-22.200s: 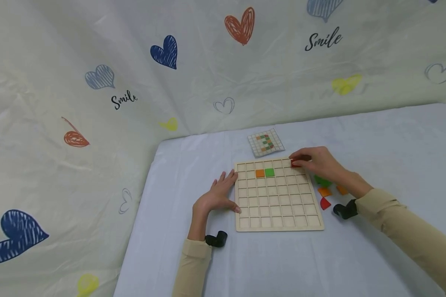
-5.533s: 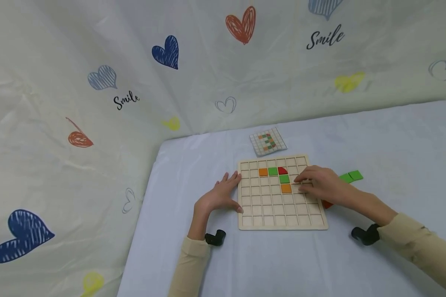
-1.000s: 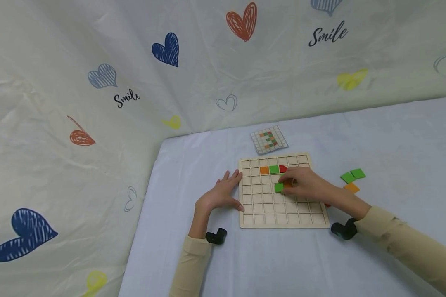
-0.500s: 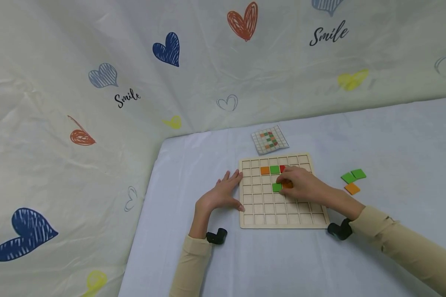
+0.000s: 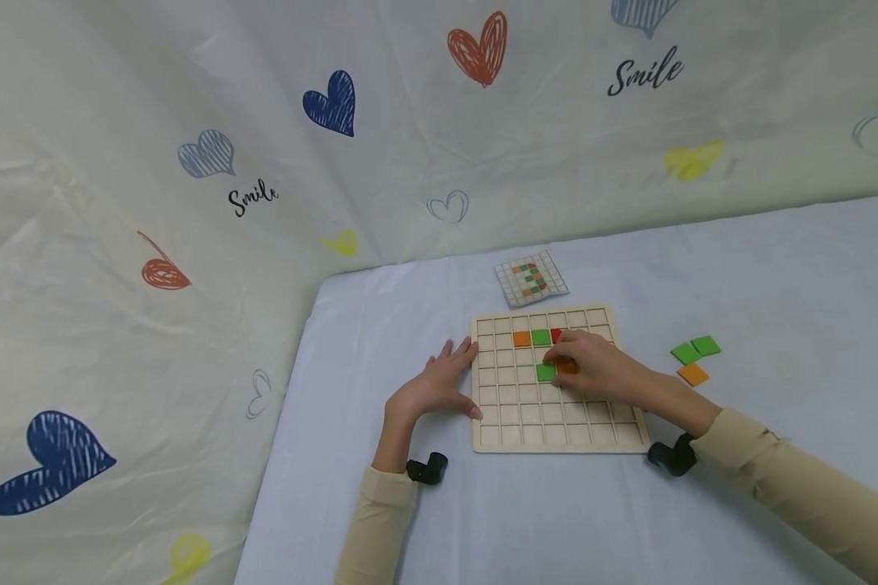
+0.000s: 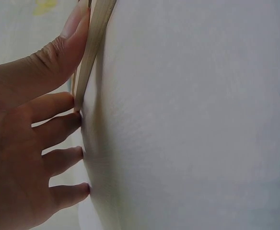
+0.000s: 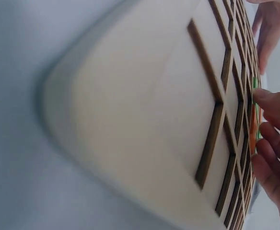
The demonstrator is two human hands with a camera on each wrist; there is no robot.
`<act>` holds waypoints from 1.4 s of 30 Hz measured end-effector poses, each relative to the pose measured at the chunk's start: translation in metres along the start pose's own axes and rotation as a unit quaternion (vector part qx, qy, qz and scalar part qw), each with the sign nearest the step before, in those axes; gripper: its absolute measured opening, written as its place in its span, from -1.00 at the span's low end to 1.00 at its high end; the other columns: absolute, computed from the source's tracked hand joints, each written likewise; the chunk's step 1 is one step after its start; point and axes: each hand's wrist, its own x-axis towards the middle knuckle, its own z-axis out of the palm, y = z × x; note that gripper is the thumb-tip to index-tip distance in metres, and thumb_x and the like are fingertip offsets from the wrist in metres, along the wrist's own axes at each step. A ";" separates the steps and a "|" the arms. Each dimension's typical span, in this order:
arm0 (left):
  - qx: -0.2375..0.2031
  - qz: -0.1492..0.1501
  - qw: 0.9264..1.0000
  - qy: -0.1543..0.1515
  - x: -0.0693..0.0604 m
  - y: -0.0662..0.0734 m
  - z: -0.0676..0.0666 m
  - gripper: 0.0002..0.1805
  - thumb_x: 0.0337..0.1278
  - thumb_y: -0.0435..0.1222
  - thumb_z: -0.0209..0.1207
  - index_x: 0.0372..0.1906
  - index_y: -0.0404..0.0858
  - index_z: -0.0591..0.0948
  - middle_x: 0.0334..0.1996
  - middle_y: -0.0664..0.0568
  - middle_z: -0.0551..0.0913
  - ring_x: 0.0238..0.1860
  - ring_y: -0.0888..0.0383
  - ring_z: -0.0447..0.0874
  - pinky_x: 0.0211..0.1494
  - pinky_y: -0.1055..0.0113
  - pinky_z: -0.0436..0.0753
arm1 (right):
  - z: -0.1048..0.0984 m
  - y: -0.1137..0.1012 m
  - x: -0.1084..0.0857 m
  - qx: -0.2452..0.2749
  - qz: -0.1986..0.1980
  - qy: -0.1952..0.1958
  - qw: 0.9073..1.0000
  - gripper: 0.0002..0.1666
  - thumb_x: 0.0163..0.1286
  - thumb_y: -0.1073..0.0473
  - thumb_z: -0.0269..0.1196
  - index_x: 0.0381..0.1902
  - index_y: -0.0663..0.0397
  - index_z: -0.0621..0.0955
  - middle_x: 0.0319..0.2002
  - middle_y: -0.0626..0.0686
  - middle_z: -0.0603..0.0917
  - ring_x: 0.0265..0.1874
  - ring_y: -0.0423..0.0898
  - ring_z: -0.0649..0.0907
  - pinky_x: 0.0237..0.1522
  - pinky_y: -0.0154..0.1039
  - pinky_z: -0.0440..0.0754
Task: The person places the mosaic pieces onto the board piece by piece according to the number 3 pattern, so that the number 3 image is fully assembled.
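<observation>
A wooden grid board (image 5: 512,437) lies on the white-covered table. My left hand (image 5: 432,386) rests at its left edge, fingers spread and thumb against the rim; the left wrist view shows the thumb (image 6: 58,60) on the board's side. Over the board's middle, my right hand (image 5: 601,364) pinches a green square tile (image 5: 545,373) at its right side, low against the grid. An orange tile (image 5: 567,368) shows under those fingers. In an upper row sit an orange tile (image 5: 522,339), a green tile (image 5: 541,336) and a red piece (image 5: 555,335) partly covered by the hand.
A pattern card (image 5: 530,278) with a small coloured grid lies behind the board. Right of the board are two loose green tiles (image 5: 706,345) and an orange tile (image 5: 693,374). A cloth printed with hearts (image 5: 329,101) hangs behind the table.
Over the last second my right hand has shifted the green tile slightly left into line with the grid. Earlier, red, green and orange pieces were added to the board. The left hand stays put.
</observation>
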 end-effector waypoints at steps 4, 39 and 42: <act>0.001 0.003 1.000 -0.001 0.000 -0.001 0.001 0.27 -0.06 -0.17 0.59 0.68 -0.11 0.02 0.69 0.09 -0.14 0.69 0.00 -0.40 0.71 -0.06 -0.22 | -0.002 0.005 -0.006 0.004 -0.013 0.017 1.000 -0.73 0.17 0.29 0.53 -0.13 0.14 0.78 -0.23 -0.03 0.68 -0.26 -0.13 0.57 -0.17 -0.17 0.64; 0.004 0.005 1.000 -0.004 0.000 0.001 0.000 0.26 -0.03 -0.16 0.57 0.68 -0.11 0.00 0.69 0.08 -0.15 0.69 -0.01 -0.40 0.70 -0.07 -0.21 | -0.031 0.037 -0.069 -0.013 -0.030 0.082 0.996 -0.67 0.09 0.36 0.53 -0.13 0.15 0.78 -0.21 -0.05 0.72 -0.29 -0.13 0.59 -0.31 -0.27 0.65; 0.004 0.005 1.000 -0.005 -0.002 0.001 -0.001 0.26 -0.03 -0.16 0.57 0.68 -0.11 -0.01 0.69 0.08 -0.15 0.69 -0.01 -0.41 0.70 -0.08 -0.22 | -0.032 0.041 -0.073 -0.021 -0.030 0.086 0.996 -0.66 0.07 0.35 0.54 -0.14 0.14 0.78 -0.21 -0.07 0.73 -0.28 -0.11 0.61 -0.29 -0.26 0.65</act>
